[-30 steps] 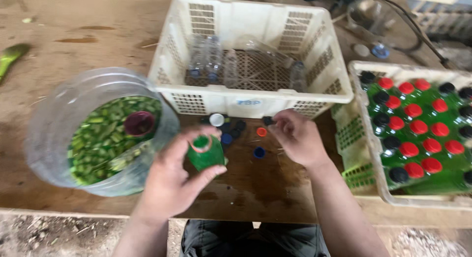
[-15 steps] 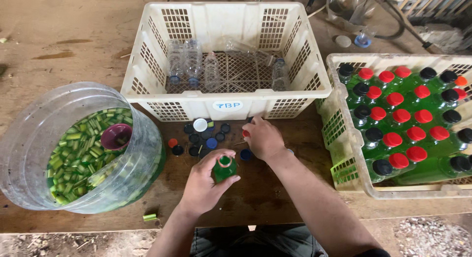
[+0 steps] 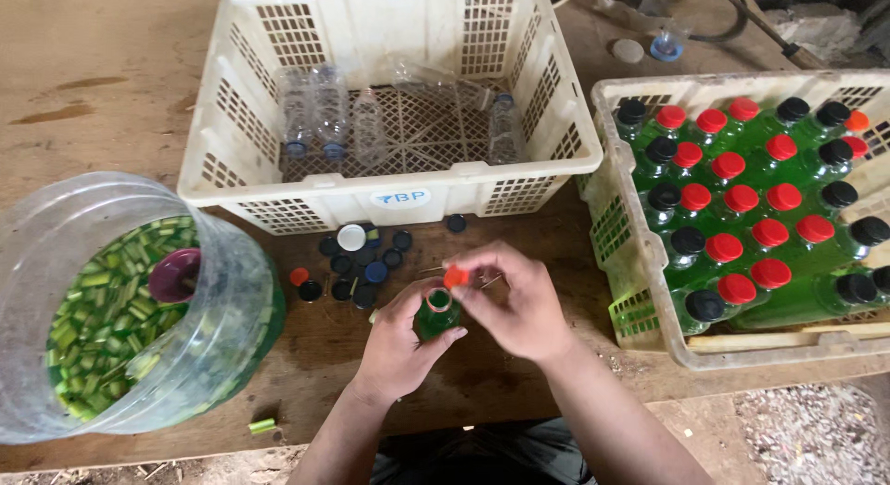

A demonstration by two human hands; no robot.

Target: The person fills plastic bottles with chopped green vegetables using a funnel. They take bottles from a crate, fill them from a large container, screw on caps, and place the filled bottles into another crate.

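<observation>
On my far left stands the big clear plastic jar point(image 3: 139, 309) full of chopped green stalks in liquid, with a purple funnel point(image 3: 174, 274) resting inside; it stands near the front of the wooden table point(image 3: 102, 86), so a knock from my elbow could slop or tip it. Loose black, blue and white bottle caps point(image 3: 357, 262) lie scattered beside it, easy to sweep off. My left hand point(image 3: 399, 341) is wrapped around the small green-filled plastic bottle point(image 3: 436, 316), upright in front of the white plastic crate point(image 3: 389, 109). If I squeeze too hard, I judge liquid could well up through the open neck. My right hand point(image 3: 519, 299) pinches a red screw cap point(image 3: 455, 277) just above that neck; set on crooked, it may cross-thread and leak. The crate of capped green bottles point(image 3: 760, 207) sits on the right.
</observation>
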